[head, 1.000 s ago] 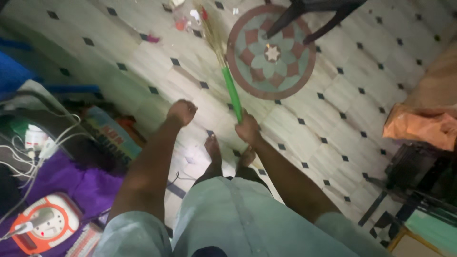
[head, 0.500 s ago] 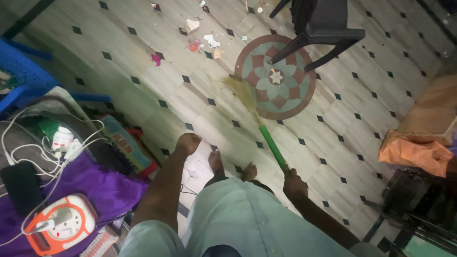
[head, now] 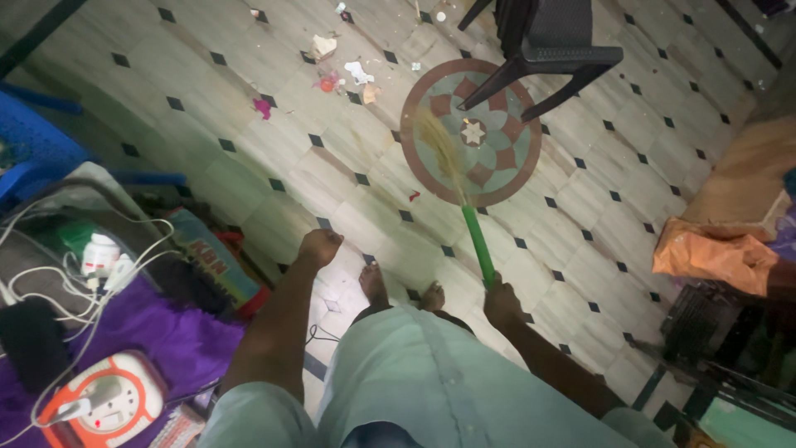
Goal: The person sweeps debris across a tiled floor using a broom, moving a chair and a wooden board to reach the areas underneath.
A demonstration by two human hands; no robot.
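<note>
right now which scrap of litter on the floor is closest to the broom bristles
The small red scrap, lying alone just left of the broom; the pink, white and orange bits sit farther up the floor.

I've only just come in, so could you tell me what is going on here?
A person stands barefoot on a tiled floor, sweeping. The right hand grips the green handle of a broom, whose bristles lie on the round floor medallion. The left hand is a loose fist, holding nothing. Scraps of litter lie farther off, near a dark chair.
</note>
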